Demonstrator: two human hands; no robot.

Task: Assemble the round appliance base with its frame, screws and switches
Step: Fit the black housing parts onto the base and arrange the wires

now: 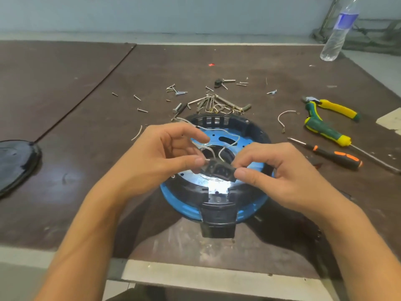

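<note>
Two ends of black wired switch block (219, 170) pinched by left hand (165, 153), right hand (280, 170) over round blue-and-black base (180, 205) | switch, loose silver screws (178, 91) seemingly unfitted

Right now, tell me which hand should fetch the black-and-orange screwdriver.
Right. The black-and-orange screwdriver lies on the table just beyond the right hand, on that side of the round base. The left hand also pinches the black wired part, so it could probably hold it alone.
</note>
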